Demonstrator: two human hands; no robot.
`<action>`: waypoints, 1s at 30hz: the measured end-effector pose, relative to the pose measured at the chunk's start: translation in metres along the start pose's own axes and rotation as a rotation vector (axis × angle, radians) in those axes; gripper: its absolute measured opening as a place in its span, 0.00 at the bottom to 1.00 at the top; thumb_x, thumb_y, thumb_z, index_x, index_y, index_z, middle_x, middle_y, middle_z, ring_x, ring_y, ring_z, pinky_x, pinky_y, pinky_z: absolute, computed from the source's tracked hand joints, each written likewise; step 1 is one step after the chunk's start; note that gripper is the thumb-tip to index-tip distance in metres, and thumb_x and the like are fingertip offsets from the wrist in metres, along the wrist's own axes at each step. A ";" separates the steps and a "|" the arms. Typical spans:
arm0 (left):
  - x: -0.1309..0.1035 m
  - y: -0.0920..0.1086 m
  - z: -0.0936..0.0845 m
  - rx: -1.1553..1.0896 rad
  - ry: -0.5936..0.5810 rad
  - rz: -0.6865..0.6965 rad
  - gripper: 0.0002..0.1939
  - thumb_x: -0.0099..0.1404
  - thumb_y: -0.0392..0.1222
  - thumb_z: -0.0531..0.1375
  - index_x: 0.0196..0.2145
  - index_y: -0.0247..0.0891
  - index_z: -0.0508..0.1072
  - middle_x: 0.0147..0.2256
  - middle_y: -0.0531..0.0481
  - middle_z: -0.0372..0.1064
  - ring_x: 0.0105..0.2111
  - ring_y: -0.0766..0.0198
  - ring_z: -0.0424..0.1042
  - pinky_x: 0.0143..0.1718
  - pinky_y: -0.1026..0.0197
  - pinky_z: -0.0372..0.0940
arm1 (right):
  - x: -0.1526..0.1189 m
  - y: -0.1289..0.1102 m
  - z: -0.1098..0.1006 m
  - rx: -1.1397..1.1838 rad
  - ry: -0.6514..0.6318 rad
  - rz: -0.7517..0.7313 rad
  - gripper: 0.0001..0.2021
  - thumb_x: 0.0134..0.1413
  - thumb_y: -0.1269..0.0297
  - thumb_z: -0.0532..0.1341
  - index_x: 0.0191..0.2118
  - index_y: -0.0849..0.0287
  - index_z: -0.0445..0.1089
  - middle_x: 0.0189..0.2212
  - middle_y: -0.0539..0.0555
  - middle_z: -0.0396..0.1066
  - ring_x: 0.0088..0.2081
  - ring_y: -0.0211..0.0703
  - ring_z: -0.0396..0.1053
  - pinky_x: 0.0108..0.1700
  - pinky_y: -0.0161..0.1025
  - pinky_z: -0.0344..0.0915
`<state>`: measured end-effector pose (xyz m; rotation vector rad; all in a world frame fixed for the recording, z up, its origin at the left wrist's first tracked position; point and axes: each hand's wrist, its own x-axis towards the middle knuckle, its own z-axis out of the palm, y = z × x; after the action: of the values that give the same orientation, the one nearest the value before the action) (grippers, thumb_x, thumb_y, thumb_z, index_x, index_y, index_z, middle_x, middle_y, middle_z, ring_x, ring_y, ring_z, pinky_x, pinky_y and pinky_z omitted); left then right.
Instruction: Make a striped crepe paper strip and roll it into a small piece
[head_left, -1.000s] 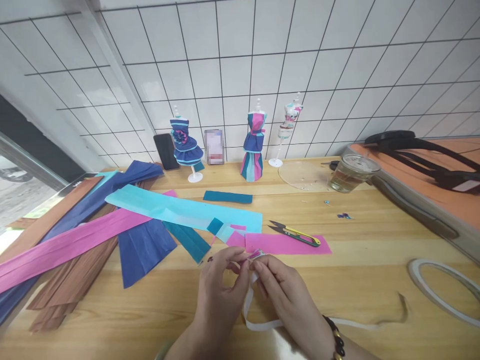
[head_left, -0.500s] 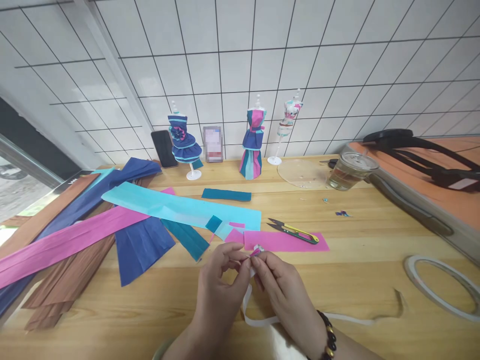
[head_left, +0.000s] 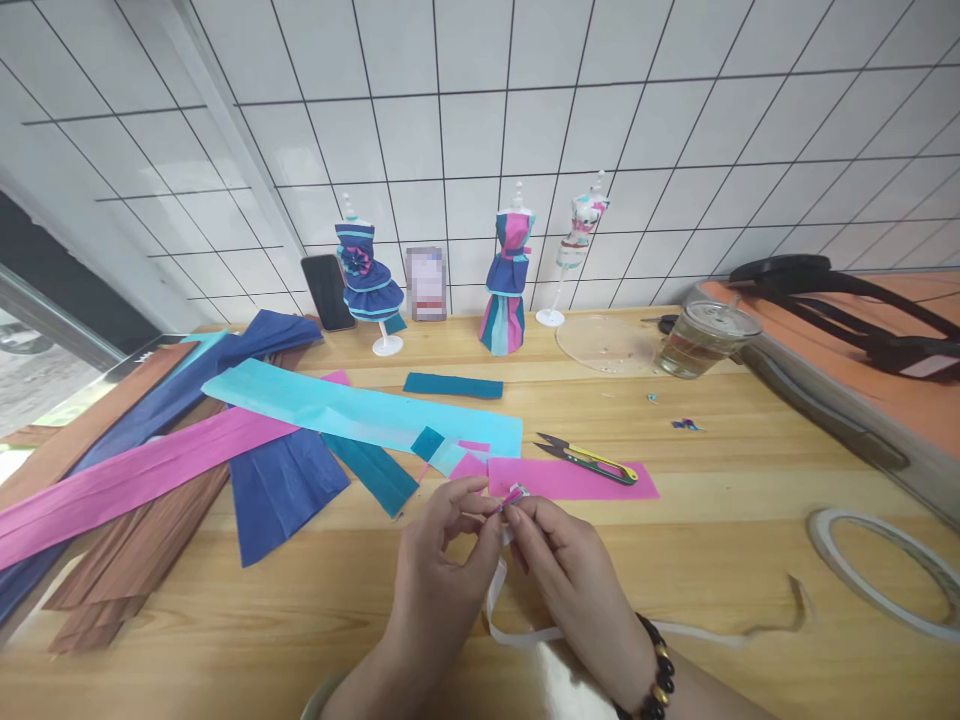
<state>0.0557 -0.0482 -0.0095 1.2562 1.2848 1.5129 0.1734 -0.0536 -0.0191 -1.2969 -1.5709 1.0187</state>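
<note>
My left hand (head_left: 446, 570) and my right hand (head_left: 577, 575) meet near the front of the table. Thumbs and fingertips pinch a small pink piece of paper (head_left: 514, 495) with whitish bits on it; the fingers hide most of it. From below the pinch a narrow white tape strip (head_left: 517, 638) curls down, passes under my right wrist and runs on to the right. Just beyond my fingers lies a flat pink paper strip (head_left: 555, 480), with black-and-yellow thread snips (head_left: 589, 460) resting across it. Small pink and blue scraps (head_left: 448, 458) are left of it.
Turquoise (head_left: 300, 400), navy, brown and pink strips spread over the left side. Along the tiled wall stand three small dress forms (head_left: 512, 275) and two phones (head_left: 328, 292). A lidded cup (head_left: 705, 340) stands at back right, above a tape roll (head_left: 829, 545).
Both hands stay together at the same spot, still pinching the small pink piece, with only a slight shift of the fingertips. The view has tilted very slightly.
</note>
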 end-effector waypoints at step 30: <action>0.006 -0.006 -0.013 0.181 -0.206 0.252 0.15 0.55 0.28 0.59 0.36 0.45 0.78 0.32 0.50 0.75 0.33 0.61 0.72 0.36 0.62 0.67 | 0.001 -0.004 -0.004 0.082 -0.025 0.019 0.17 0.60 0.58 0.50 0.23 0.59 0.60 0.18 0.46 0.59 0.23 0.34 0.59 0.27 0.30 0.57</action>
<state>0.0413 -0.0448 -0.0141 1.6985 1.1816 1.4146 0.1763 -0.0527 -0.0143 -1.2495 -1.5215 1.1037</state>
